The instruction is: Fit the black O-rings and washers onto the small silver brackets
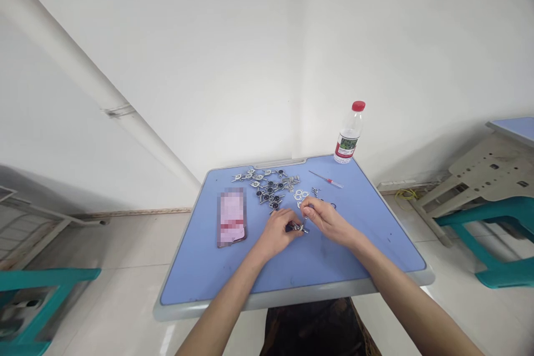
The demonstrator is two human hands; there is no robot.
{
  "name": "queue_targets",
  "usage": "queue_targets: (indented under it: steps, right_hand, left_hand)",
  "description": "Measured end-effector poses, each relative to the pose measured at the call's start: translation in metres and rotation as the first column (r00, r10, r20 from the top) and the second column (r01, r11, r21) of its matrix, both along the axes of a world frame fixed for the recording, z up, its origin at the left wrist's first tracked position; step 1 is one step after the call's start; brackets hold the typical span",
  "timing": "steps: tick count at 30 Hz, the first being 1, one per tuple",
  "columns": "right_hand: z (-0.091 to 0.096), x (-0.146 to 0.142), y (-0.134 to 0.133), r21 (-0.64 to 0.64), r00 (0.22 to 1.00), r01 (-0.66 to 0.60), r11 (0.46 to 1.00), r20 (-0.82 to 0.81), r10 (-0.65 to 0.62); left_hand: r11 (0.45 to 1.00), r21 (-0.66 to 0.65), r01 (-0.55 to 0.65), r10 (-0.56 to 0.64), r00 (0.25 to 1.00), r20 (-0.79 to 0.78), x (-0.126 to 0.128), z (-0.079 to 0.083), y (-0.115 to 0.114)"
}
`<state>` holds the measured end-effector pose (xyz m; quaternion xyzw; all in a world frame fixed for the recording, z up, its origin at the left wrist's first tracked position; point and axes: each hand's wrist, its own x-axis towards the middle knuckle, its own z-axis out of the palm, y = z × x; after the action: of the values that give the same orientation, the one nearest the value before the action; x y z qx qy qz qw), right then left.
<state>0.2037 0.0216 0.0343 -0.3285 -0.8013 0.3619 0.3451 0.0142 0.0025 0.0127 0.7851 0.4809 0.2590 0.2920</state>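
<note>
"Left hand [277,231]?"
"Fingers narrow, holding 1 metal part [299,228] over the table [208,278]."
"Right hand [325,216]?"
"Fingers pinched on 1 slim item [305,219], kind unclear."
"Handling?"
"Best with part braced, item kept in line."

My left fingers [287,214] and right fingers [311,202] are ungloved, and the long, smooth forearms [236,295] behind them are bare as far as they show. Lower down I wear a black cloth garment [311,328] with faint brown mottling and a brownish, textured edge [364,327] on my right.
</note>
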Motion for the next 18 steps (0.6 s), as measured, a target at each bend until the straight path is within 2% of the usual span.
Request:
queue_targets:
  steps: [6,9,13,18]
  right_hand:
    - [-0.008,-0.0044,0.0,0.1,0.998,0.049,0.994,-0.039,-0.045]
    - [-0.0055,-0.0049,-0.0019,0.179,1.0,0.001,0.984,0.003,-0.002]
    - [0.001,-0.0002,-0.0023,0.183,0.994,-0.06,0.981,0.102,0.041]
    - [-0.0022,0.0027,0.0014,0.303,0.992,0.01,0.953,0.115,-0.047]
  left_hand:
    - [1.0,0.011,0.001,-0.001,1.0,-0.008,-0.0006,-0.0044,0.0013]
    - [1.0,0.023,0.0,0.0,1.0,-0.002,-0.0008,-0.0076,0.002]
    - [1.0,0.029,0.003,-0.003,1.0,0.005,-0.0007,-0.0067,0.0013]
    - [1.0,0.02,-0.001,0.001,1.0,0.008,-0.0009,-0.0036,0.0001]
